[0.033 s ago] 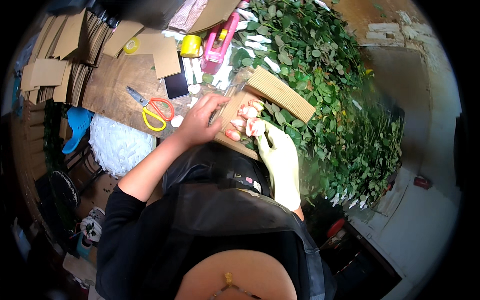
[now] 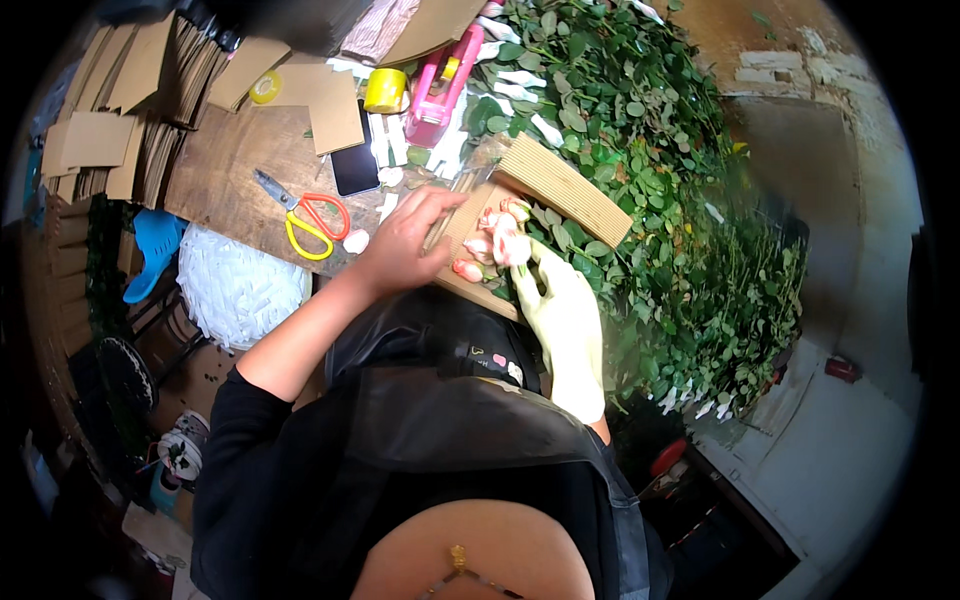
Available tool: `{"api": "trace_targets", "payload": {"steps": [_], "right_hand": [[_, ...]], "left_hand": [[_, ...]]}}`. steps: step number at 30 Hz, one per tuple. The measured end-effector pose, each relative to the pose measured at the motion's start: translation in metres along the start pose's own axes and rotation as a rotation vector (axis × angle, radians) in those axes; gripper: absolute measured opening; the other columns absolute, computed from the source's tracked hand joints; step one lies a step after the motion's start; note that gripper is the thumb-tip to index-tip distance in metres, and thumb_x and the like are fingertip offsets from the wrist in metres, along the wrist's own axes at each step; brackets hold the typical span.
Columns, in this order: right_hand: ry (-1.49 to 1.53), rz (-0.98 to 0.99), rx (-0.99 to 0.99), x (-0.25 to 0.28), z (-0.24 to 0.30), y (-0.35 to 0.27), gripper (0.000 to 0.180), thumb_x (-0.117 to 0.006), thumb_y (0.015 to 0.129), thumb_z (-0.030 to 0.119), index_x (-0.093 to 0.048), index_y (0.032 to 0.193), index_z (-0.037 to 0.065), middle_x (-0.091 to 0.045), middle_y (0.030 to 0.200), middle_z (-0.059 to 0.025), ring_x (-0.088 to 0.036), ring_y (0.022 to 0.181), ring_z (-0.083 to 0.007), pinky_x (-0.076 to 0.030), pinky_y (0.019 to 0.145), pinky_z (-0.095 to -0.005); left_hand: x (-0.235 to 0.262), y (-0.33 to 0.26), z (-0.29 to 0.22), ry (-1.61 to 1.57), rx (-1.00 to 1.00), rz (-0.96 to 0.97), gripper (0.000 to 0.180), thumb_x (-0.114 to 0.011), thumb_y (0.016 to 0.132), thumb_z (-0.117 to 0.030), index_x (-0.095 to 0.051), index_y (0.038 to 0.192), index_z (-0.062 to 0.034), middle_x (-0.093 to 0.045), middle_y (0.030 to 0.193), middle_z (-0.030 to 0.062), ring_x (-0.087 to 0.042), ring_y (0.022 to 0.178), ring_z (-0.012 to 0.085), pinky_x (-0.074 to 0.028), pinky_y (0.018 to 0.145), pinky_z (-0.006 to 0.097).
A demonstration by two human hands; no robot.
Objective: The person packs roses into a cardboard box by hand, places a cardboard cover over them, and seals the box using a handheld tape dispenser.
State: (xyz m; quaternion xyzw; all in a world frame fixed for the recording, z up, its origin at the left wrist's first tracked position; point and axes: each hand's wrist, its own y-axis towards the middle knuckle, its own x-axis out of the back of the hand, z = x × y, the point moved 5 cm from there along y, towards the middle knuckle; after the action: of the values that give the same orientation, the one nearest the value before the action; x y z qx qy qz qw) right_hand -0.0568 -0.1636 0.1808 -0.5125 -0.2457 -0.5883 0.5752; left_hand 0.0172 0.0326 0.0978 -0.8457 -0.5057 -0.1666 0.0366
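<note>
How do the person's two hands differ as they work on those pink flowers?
The left hand is bare; the right hand wears a pale yellow-green glove. The left hand lies on the corrugated cardboard sheet, while the right hand grips the pink rosebuds from below. Both meet at the same bunch, at the wooden table edge.

rose stems (image 2: 520, 262) hidden under corrugated cardboard (image 2: 560, 185), right glove's (image 2: 565, 320) fingertips buried among leaves
</note>
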Motion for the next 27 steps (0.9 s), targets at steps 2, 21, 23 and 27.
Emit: {"api": "trace_targets", "payload": {"steps": [2,21,23,27], "right_hand": [[-0.109,0.085,0.059,0.004,-0.001,0.0,0.043,-0.068,0.097,0.035,-0.064,0.137,0.019,-0.073,0.093,-0.0149,-0.069,0.095,-0.0331,-0.053,0.089,-0.043],[0.535,0.017,0.03,0.03,-0.04,-0.03,0.033,-0.076,0.081,0.018,-0.076,0.111,0.004,-0.074,0.104,-0.009,-0.066,0.093,-0.0215,-0.052,0.087,-0.0348],[0.484,-0.004,0.104,0.039,-0.041,-0.041,0.039,-0.077,0.078,0.02,-0.076,0.114,0.003,-0.072,0.099,-0.0077,-0.064,0.09,-0.0201,-0.052,0.085,-0.0334],[0.549,-0.028,0.138,0.038,-0.063,-0.05,0.037,-0.076,0.077,0.012,-0.075,0.112,0.004,-0.072,0.098,-0.0077,-0.065,0.09,-0.0209,-0.052,0.084,-0.0333]], "left_hand": [[-0.001,0.004,-0.009,0.062,0.0,0.014,0.059,-0.054,0.078,0.006,-0.054,0.137,-0.0026,-0.058,0.121,0.0149,-0.06,0.108,0.0276,-0.049,0.099,0.038],[-0.01,-0.005,-0.068,-0.202,-0.004,0.269,0.043,-0.069,0.087,-0.001,-0.062,0.129,-0.0028,-0.069,0.11,0.0112,-0.069,0.094,0.0219,-0.055,0.082,0.035],[-0.031,-0.001,-0.08,-0.394,-0.005,0.332,0.045,-0.07,0.089,-0.003,-0.062,0.133,-0.0042,-0.07,0.11,0.0102,-0.07,0.091,0.0203,-0.056,0.08,0.034],[-0.054,0.002,-0.101,-0.361,-0.089,0.376,0.043,-0.073,0.089,-0.006,-0.065,0.131,-0.0071,-0.071,0.11,0.009,-0.07,0.089,0.0199,-0.056,0.079,0.031]]}}
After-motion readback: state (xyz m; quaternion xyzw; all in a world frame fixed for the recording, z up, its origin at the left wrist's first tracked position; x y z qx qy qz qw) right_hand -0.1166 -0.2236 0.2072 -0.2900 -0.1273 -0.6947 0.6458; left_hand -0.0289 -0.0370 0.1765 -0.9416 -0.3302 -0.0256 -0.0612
